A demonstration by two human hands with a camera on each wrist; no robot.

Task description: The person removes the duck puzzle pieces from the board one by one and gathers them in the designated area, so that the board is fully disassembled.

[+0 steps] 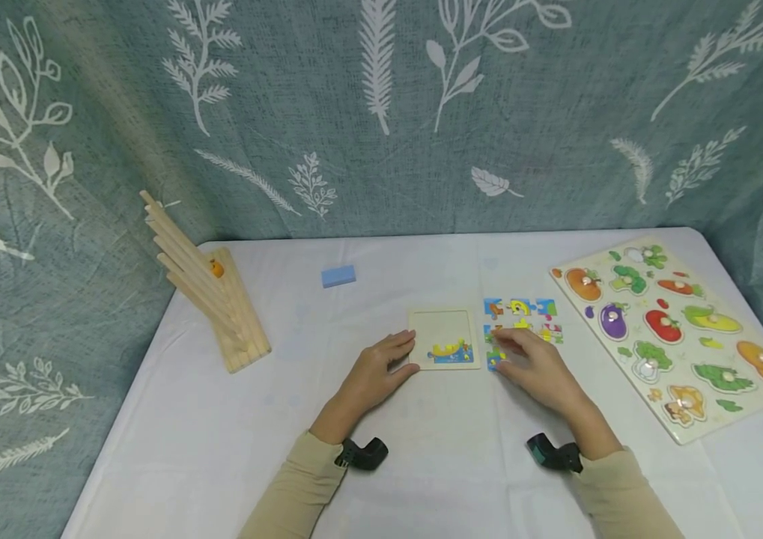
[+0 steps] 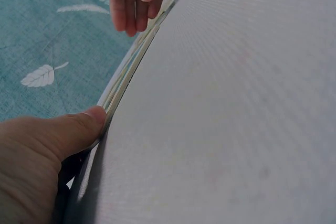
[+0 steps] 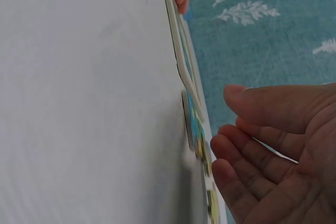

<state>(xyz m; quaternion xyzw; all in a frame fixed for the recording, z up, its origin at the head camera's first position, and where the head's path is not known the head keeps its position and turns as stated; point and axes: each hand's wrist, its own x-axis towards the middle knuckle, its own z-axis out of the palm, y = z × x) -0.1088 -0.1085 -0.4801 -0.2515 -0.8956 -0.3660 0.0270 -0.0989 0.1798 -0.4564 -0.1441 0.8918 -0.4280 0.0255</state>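
A small square wooden puzzle tray (image 1: pixel 424 323) lies on the table, with a few joined blue and yellow jigsaw pieces (image 1: pixel 451 352) in its lower right part. At the tray's left edge rests my left hand (image 1: pixel 374 373), fingers extended along the side and thumb near the lower left corner. Loose picture jigsaw pieces (image 1: pixel 546 306) lie in rows just right of the tray. Over the nearer ones hovers my right hand (image 1: pixel 539 368), covering some of them. The right wrist view shows this hand (image 3: pixel 283 156) with thumb and fingers apart and nothing between them.
A large vegetable peg puzzle board (image 1: pixel 681 329) lies at the right. On the left, wooden sticks (image 1: pixel 195 262) lean over a wooden base (image 1: pixel 246 348) bearing a small orange piece (image 1: pixel 216 268). A blue block (image 1: pixel 338 276) sits toward the back, before a leaf-patterned curtain (image 1: pixel 408 180).
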